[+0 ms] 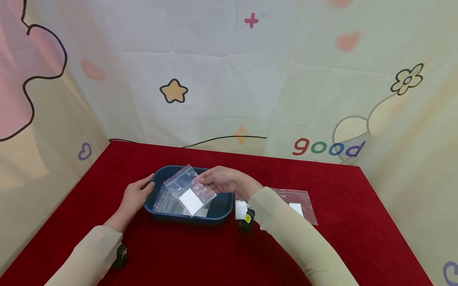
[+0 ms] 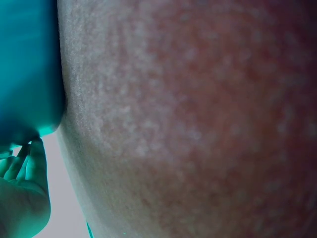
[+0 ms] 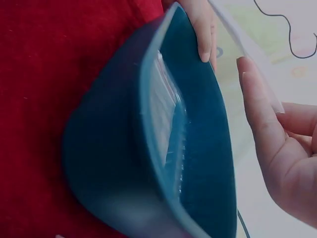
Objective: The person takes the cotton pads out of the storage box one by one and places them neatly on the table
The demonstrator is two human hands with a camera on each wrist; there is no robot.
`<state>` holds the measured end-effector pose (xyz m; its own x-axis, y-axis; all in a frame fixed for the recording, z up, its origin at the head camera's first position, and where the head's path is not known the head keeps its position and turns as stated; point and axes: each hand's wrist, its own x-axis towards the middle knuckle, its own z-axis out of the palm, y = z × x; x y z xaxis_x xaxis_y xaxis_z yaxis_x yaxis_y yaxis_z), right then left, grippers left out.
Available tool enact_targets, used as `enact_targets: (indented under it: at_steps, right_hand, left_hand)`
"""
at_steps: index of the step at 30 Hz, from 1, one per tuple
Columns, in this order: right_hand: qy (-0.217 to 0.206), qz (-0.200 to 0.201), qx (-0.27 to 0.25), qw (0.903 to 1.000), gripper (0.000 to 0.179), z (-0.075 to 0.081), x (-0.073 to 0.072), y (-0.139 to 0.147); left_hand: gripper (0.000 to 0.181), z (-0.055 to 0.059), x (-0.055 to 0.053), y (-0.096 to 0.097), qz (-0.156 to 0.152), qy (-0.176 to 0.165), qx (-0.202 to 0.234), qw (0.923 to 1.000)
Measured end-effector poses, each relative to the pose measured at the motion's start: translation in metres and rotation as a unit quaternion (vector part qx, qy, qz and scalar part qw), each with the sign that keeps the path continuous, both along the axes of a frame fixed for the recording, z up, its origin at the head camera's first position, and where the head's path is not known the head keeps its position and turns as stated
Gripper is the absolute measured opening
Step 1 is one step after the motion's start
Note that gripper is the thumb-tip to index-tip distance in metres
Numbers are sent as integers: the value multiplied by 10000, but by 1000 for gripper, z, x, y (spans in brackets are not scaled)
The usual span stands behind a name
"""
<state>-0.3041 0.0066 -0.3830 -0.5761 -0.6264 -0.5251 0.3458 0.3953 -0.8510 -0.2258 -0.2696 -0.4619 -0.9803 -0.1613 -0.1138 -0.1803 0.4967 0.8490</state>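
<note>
A dark blue plastic basin (image 1: 221,214) stands on the red cloth, with clear zip bags (image 1: 166,202) lying inside. My left hand (image 1: 135,195) grips its left rim, the thumb over the edge and the fingers outside. Above the basin, my right hand (image 1: 224,179) pinches a clear zip bag (image 1: 183,183) by one edge. That bag hangs tilted and has a white rectangle (image 1: 191,201) on or in it. In the right wrist view, the thumb and fingers of the right hand (image 3: 282,153) hold the bag, seen edge-on, above the basin (image 3: 109,153).
To the right of the basin, more clear zip bags (image 1: 308,206) with white rectangles lie on the red cloth (image 1: 200,254), partly hidden by the right forearm. A printed curtain (image 1: 214,79) hangs behind and at both sides of the table.
</note>
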Motion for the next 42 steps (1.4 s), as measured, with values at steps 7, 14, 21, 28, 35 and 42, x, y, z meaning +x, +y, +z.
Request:
enact_targets:
  at_steps: [7, 14, 21, 28, 35, 42]
  right_hand:
    - [-181, -421, -242, 9987, 36, -5, 10, 11]
    - [-139, -524, -533, 9971, 37, -12, 21, 21]
    - [-39, -675, -698, 9953, 39, -19, 32, 34]
    - [71, -975, -893, 9912, 39, -28, 48, 46]
    - [134, -1074, -1212, 9867, 40, -36, 62, 53]
    - [125, -1060, -1278, 9860, 41, -42, 75, 63]
  left_hand:
    - [54, 1, 0, 0, -15, -30, 17, 10000]
    - [53, 1, 1, 1, 27, -47, 5, 10000]
    - [53, 0, 0, 1, 52, 3, -40, 10000]
    - [53, 0, 0, 1, 58, 14, -13, 10000]
    - [53, 0, 1, 1, 76, 23, 12, 10000]
    - [53, 1, 0, 0, 25, 36, -85, 10000]
